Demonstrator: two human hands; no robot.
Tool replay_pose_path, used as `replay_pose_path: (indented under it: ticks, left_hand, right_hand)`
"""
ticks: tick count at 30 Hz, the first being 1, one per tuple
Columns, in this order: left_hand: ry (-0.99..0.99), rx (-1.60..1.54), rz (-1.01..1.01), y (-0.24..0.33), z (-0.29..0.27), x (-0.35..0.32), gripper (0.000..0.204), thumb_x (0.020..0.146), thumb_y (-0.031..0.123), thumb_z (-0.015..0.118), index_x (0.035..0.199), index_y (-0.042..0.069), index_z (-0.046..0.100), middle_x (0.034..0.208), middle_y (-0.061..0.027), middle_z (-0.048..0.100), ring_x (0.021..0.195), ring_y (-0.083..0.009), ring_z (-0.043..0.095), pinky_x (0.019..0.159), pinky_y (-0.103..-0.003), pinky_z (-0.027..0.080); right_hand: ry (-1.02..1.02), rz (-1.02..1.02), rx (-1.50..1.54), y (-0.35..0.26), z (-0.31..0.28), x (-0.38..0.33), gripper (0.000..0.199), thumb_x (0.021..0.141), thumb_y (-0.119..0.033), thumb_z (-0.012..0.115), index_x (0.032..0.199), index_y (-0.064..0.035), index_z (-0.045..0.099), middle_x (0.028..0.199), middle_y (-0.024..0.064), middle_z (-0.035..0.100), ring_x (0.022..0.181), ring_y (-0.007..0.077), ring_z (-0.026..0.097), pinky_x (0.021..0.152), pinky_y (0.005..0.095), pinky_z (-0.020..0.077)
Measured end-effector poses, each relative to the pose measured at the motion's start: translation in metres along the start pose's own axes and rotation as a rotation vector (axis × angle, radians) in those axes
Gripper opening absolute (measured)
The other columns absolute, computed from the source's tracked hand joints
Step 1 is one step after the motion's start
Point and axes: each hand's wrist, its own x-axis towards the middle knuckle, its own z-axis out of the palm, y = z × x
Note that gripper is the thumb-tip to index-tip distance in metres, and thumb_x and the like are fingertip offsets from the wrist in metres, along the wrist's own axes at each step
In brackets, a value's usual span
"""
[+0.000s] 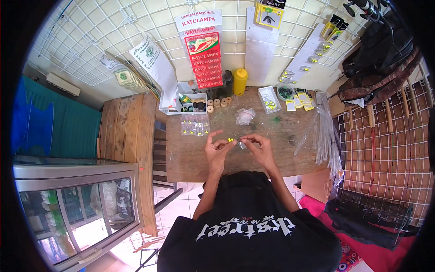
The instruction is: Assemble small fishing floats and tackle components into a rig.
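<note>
My left hand and my right hand meet over the wooden table, thumbs and forefingers pinched close together. Between the right fingertips is a small clear, shiny plastic piece, too small to tell exactly. Bright yellow bead-like bits show at the left fingertips; whether they are gripped or lie behind them I cannot tell. What the left pinch holds is hidden. Beyond the hands lies a loose pile of small clear plastic bags. Left of it, small filled clear packets with yellow bits lie in rows.
At the back stand a white divided box, wooden spools, a yellow squeeze bottle, a white tray of yellow-tipped pieces and a round tub. Long clear plastic sleeves hang over the right edge. A glass-fronted case stands left.
</note>
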Motion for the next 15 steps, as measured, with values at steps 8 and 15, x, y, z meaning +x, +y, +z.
replay_pose_path:
  ticks: [8,15]
  left_hand:
    - [-0.059,-0.028,-0.012,0.004,0.005,-0.004,0.056,0.071,-0.006,0.075,0.118,0.002,0.046,0.072,-0.0021,0.065,0.065,-0.0029,0.054,0.061,-0.016,0.036]
    - [-0.113,-0.034,-0.036,0.001,0.001,-0.004,0.053,0.074,-0.004,0.074,0.119,0.002,0.046,0.073,-0.0032,0.066,0.068,-0.0037,0.056,0.065,-0.018,0.037]
  right_hand:
    - [-0.204,0.024,0.255,-0.007,0.000,0.002,0.021,0.085,-0.004,0.064,0.105,-0.0006,0.061,0.096,0.0048,0.067,0.086,0.0097,0.061,0.077,0.0243,0.0466]
    - [-0.163,0.038,0.268,-0.002,0.001,0.001,0.021,0.079,-0.007,0.072,0.098,-0.0011,0.066,0.092,0.0027,0.069,0.082,0.0093,0.061,0.074,0.0270,0.0470]
